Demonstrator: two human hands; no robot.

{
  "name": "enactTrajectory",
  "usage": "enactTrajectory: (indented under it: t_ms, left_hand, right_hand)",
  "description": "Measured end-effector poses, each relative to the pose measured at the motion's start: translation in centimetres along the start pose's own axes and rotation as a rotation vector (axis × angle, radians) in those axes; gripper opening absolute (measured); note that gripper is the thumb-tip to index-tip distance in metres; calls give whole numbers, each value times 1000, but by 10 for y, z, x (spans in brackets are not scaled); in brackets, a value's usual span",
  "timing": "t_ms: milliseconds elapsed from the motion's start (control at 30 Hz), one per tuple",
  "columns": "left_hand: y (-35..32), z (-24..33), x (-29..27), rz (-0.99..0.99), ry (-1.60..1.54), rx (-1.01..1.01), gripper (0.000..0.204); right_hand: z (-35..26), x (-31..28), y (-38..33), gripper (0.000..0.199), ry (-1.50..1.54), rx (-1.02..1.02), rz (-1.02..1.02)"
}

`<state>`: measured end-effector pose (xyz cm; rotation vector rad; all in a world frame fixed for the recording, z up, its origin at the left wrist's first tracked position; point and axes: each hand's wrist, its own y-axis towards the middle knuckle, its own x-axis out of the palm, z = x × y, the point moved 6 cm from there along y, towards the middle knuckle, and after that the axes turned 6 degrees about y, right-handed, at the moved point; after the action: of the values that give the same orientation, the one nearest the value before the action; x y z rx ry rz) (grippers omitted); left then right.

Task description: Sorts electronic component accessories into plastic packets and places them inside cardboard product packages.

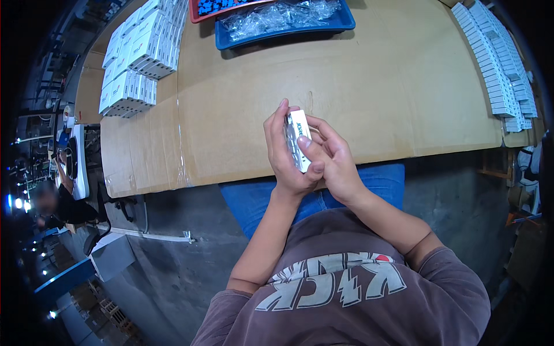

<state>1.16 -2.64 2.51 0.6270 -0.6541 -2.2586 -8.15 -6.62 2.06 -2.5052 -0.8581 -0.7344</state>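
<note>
A small white box (299, 130) with dark print stands on edge between my two hands, above the near edge of the table. My left hand (281, 155) cups it from the left, fingers pointing away from me along its side. From the right, my right hand (334, 164) closes on it, with the thumb pressed on its printed face. The box's far side and part of its lower end are hidden by my fingers.
Brown cardboard covers the table (398, 98). Stacked white boxes (144, 46) stand at the far left, and more white boxes (496, 69) at the far right. A blue tray (288, 32) of clear plastic pieces sits beside a red tray (196, 12). Another person (75, 202) is at the left.
</note>
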Motion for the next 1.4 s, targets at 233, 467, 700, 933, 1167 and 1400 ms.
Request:
enactTrajectory:
  t_ms: [233,467,700,933,1167,1400]
  left_hand:
    - [-6,-1,-3,-23,-9,-117,92]
    - [-15,-5,-4,20,-80,-152,91]
    - [-16,-8,-5,55,-118,-157,99]
    - [-21,-20,4,-101,-457,-440,121]
    - [-29,-5,16,-282,-823,-1153,79]
    - [-33,4,25,-328,-1018,-1123,67]
  right_hand:
    - [8,2,-13,55,-240,-144,-7]
    - [4,6,-20,52,-252,-156,-36]
    - [-2,6,-9,56,-282,-104,-65]
    - [-27,-18,-4,68,-714,-54,-232]
    - [-44,-14,-1,83,-1135,-685,-319]
    - [-43,-12,3,77,-1042,-940,-445]
